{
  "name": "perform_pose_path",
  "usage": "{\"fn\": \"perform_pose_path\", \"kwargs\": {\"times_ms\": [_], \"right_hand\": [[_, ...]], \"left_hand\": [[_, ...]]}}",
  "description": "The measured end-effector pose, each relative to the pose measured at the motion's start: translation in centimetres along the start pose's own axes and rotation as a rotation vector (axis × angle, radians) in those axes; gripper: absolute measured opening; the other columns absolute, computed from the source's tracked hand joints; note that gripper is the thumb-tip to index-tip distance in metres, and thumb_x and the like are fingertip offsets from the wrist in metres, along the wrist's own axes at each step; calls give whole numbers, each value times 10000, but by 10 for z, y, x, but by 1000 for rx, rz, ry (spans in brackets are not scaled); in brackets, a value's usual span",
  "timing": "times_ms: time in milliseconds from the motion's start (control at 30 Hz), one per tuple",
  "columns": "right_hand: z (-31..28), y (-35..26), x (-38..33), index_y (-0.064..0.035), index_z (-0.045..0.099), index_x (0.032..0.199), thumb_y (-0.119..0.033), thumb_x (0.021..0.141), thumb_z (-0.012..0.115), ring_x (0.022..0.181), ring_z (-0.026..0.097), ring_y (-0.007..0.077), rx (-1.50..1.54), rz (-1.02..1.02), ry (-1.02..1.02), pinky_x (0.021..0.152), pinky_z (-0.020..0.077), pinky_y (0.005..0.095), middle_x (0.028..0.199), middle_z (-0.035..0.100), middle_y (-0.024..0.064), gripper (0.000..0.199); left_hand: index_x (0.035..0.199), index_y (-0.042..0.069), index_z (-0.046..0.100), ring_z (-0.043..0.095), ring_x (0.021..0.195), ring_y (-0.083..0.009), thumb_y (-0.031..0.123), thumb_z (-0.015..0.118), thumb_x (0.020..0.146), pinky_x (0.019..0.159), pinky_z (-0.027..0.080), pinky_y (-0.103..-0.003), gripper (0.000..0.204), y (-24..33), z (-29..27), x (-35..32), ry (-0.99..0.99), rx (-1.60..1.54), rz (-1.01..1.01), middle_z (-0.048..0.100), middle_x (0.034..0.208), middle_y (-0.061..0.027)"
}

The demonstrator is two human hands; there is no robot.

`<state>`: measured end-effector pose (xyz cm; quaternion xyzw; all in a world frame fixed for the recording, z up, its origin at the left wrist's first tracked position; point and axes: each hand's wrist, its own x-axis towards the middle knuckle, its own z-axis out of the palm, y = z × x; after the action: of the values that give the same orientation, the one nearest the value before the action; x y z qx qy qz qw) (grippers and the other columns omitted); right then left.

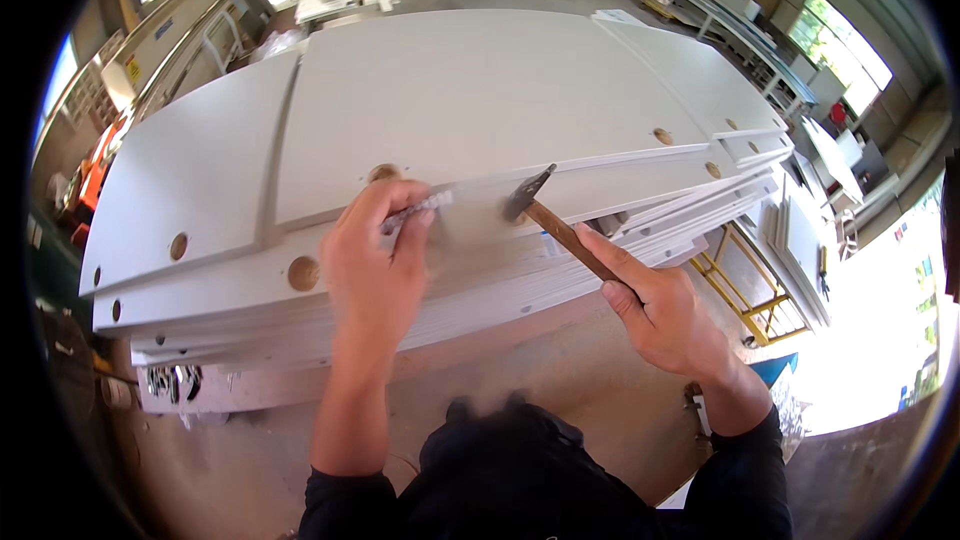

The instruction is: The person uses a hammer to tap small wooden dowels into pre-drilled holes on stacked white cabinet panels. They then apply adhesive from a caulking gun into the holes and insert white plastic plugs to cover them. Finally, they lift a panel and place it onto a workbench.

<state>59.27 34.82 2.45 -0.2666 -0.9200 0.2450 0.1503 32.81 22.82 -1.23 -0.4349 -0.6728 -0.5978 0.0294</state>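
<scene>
My left hand [375,260] pinches a small grey ribbed dowel-like fitting [420,208] against the front edge of a stack of white panels [450,90]. A wooden-handled hammer [545,215] is gripped in my right hand [660,315]. Its dark head [525,195] sits close to the panel edge, just right of the fitting. Round drilled holes [303,273] show in the panels near my left hand.
The stack lies on a brown worktable [560,370]. A yellow metal frame [750,290] and more white panels [800,240] stand to the right. Further boards and benches fill the workshop behind. Dark clothing [510,460] fills the lower middle.
</scene>
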Motion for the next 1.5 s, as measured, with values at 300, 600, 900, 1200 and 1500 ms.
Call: {"fn": "perform_pose_path", "kwargs": {"times_ms": [300, 600, 900, 1200, 1500], "right_hand": [[-48, 98, -76, -95, 480, 1608, -33, 1044, 554, 821, 609, 150, 244, 295, 337, 846, 514, 275, 956, 682, 192, 573], [-135, 248, -95, -114, 475, 1625, -45, 1063, 549, 658, 446, 69, 361, 264, 424, 666, 444, 235, 699, 494, 2, 571], [-186, 329, -57, -82, 519, 1582, -5, 1038, 564, 957, 651, 185, 392, 112, 243, 944, 509, 298, 1173, 735, 183, 552], [-209, 315, -37, -78, 539, 1558, 12, 1028, 554, 1155, 705, 386, 268, 111, 213, 1038, 503, 364, 1237, 726, 261, 538], [-205, 318, -37, -146, 516, 1593, -19, 1039, 564, 1173, 694, 461, 60, -50, 216, 1044, 504, 384, 1252, 719, 281, 570]], "left_hand": [[936, 12, 700, 628, 754, -183, -21, 772, 883, 739, 513, -305, 95, 56, 148, 1, -221, -125, 181, 707, 840, -68], [908, 23, 715, 650, 658, -166, -11, 787, 872, 639, 519, -315, 88, 107, 356, 12, -234, -74, 164, 743, 794, -74], [911, 9, 723, 720, 710, -153, -19, 775, 885, 690, 563, -294, 65, 131, 413, 17, -233, 74, 9, 780, 830, -97], [911, 1, 712, 715, 717, -154, -11, 778, 876, 687, 559, -305, 75, 123, 417, 23, -238, 138, 89, 765, 814, -91], [903, -9, 698, 741, 740, -193, -35, 757, 862, 691, 568, -314, 76, 117, 418, 23, -232, 85, 143, 762, 825, -115]]}}
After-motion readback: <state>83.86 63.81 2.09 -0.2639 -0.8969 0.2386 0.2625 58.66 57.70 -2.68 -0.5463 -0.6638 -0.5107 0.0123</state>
